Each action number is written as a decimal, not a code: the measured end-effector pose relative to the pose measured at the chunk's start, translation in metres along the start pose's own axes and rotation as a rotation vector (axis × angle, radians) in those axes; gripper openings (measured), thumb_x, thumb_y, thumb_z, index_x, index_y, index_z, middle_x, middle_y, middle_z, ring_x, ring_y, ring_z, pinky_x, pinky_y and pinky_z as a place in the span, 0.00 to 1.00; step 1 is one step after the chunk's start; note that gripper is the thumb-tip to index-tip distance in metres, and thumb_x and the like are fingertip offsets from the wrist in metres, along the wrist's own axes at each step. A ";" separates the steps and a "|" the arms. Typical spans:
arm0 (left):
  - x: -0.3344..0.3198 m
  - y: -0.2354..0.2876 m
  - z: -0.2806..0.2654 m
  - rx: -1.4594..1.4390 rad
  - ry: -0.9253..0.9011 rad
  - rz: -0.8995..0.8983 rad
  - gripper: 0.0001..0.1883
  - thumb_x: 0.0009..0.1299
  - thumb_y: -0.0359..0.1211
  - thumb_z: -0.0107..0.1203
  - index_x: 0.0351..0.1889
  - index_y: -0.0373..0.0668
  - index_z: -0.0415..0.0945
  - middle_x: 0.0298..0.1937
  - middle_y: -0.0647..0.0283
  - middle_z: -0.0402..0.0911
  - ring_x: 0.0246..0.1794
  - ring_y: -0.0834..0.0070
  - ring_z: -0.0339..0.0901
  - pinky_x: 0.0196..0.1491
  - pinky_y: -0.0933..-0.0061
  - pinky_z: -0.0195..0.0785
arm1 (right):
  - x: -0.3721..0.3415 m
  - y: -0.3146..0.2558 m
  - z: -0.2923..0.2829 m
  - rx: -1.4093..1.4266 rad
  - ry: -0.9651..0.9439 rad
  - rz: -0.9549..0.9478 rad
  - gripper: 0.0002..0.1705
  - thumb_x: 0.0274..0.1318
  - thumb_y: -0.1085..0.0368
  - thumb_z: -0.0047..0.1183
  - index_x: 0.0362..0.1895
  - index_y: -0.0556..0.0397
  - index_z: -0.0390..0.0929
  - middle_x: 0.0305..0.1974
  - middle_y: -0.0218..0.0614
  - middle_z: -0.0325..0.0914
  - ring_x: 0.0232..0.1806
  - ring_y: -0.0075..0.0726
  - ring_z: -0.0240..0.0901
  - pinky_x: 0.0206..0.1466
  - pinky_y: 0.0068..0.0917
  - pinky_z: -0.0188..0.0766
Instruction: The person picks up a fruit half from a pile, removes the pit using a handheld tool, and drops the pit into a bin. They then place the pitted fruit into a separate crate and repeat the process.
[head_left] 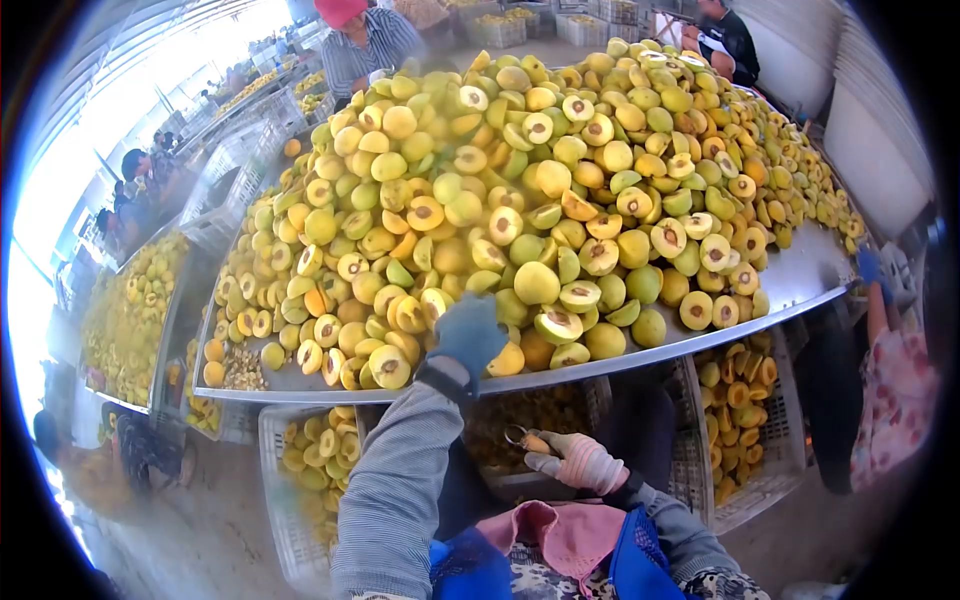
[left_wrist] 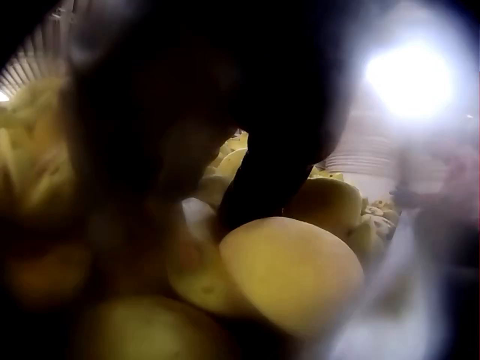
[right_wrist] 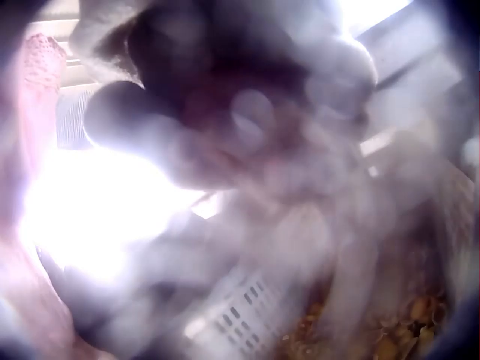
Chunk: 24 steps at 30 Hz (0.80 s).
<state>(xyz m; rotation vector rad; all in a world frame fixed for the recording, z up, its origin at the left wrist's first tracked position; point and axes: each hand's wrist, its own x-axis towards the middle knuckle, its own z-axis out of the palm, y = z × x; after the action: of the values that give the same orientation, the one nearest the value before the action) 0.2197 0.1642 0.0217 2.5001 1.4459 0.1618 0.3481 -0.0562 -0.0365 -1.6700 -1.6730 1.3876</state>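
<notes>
In the head view the left hand [head_left: 468,338], in a blue glove, lies over halved yellow-green fruit [head_left: 390,367] at the metal table's front edge [head_left: 540,378]. Its fingertips are hidden there. Dark fingers reach down behind a yellow fruit piece [left_wrist: 292,274] in the left wrist view; whether they grip one is unclear. Below the table edge, the right hand [head_left: 582,463], in a pale glove with a pink-striped cuff, grips a small tool [head_left: 533,441] with a wooden handle and a metal ring. The right wrist view is blurred, with the hand [right_wrist: 225,97] dark at the top.
Crates of cut fruit stand below the table at left [head_left: 275,470] and right [head_left: 780,430], with a dark-filled one between. Small pits [head_left: 243,370] lie at the table's left corner. A person in a pink patterned sleeve [head_left: 895,400] is at right; others are behind the heap.
</notes>
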 end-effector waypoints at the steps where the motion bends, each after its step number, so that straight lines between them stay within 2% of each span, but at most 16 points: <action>1: 0.002 0.002 -0.003 0.036 -0.039 -0.007 0.21 0.62 0.45 0.58 0.47 0.42 0.79 0.44 0.48 0.79 0.46 0.50 0.79 0.48 0.53 0.73 | 0.000 -0.003 -0.001 -0.014 -0.011 0.015 0.32 0.62 0.41 0.51 0.63 0.47 0.72 0.46 0.55 0.81 0.50 0.61 0.77 0.52 0.43 0.71; 2: 0.002 0.002 -0.005 0.074 -0.074 -0.015 0.20 0.61 0.44 0.58 0.46 0.42 0.79 0.44 0.48 0.79 0.45 0.49 0.79 0.48 0.53 0.73 | 0.000 -0.007 -0.002 -0.030 -0.020 0.027 0.32 0.62 0.41 0.51 0.63 0.47 0.72 0.46 0.55 0.81 0.49 0.61 0.77 0.52 0.43 0.71; 8: -0.027 -0.004 0.019 -0.010 0.120 0.039 0.17 0.61 0.44 0.58 0.42 0.43 0.78 0.42 0.48 0.79 0.47 0.50 0.78 0.47 0.51 0.72 | -0.006 0.011 0.006 0.054 0.048 -0.016 0.32 0.61 0.41 0.51 0.62 0.45 0.72 0.46 0.54 0.81 0.49 0.60 0.77 0.52 0.43 0.71; 11: -0.042 0.000 0.025 -0.145 0.061 0.053 0.20 0.64 0.46 0.60 0.46 0.42 0.77 0.47 0.52 0.79 0.47 0.51 0.78 0.48 0.54 0.73 | -0.008 0.006 0.006 0.092 0.046 -0.037 0.31 0.61 0.41 0.52 0.62 0.44 0.72 0.46 0.54 0.81 0.50 0.60 0.77 0.52 0.42 0.71; 14: -0.043 0.012 0.022 -0.170 0.122 -0.079 0.22 0.63 0.47 0.61 0.46 0.39 0.76 0.46 0.49 0.80 0.48 0.50 0.79 0.49 0.53 0.73 | -0.007 -0.001 0.006 0.038 0.047 -0.046 0.31 0.61 0.42 0.52 0.62 0.44 0.73 0.46 0.55 0.81 0.50 0.60 0.76 0.52 0.42 0.71; 18: -0.020 0.017 0.012 -0.163 -0.086 -0.140 0.27 0.60 0.49 0.63 0.44 0.34 0.76 0.45 0.45 0.82 0.49 0.48 0.79 0.51 0.53 0.72 | -0.015 -0.019 -0.004 0.016 0.031 0.009 0.31 0.61 0.43 0.52 0.62 0.45 0.73 0.46 0.55 0.80 0.51 0.60 0.77 0.53 0.41 0.71; 20: -0.011 0.019 0.019 -0.112 -0.142 -0.187 0.28 0.59 0.47 0.63 0.46 0.32 0.76 0.45 0.45 0.83 0.49 0.48 0.80 0.51 0.54 0.73 | -0.012 -0.004 0.004 0.043 0.074 -0.015 0.32 0.61 0.43 0.52 0.62 0.48 0.73 0.47 0.55 0.80 0.51 0.60 0.77 0.53 0.41 0.72; 23: -0.008 0.002 0.022 -0.241 -0.105 -0.231 0.31 0.57 0.48 0.64 0.51 0.35 0.76 0.45 0.48 0.84 0.45 0.51 0.82 0.50 0.57 0.74 | -0.015 0.000 0.002 0.054 0.151 -0.071 0.33 0.60 0.44 0.54 0.63 0.52 0.72 0.45 0.55 0.81 0.49 0.57 0.79 0.52 0.39 0.73; 24: -0.009 -0.004 0.021 -0.401 -0.036 -0.267 0.29 0.58 0.47 0.64 0.51 0.35 0.76 0.44 0.49 0.84 0.44 0.54 0.82 0.49 0.59 0.75 | -0.019 0.000 -0.001 0.085 0.181 -0.095 0.33 0.60 0.45 0.55 0.63 0.52 0.72 0.44 0.55 0.81 0.48 0.56 0.79 0.51 0.39 0.73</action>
<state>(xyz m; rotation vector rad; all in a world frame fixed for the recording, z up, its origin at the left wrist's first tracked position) 0.2162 0.1554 0.0010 1.9667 1.5392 0.3191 0.3533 -0.0729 -0.0297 -1.5957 -1.5496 1.2075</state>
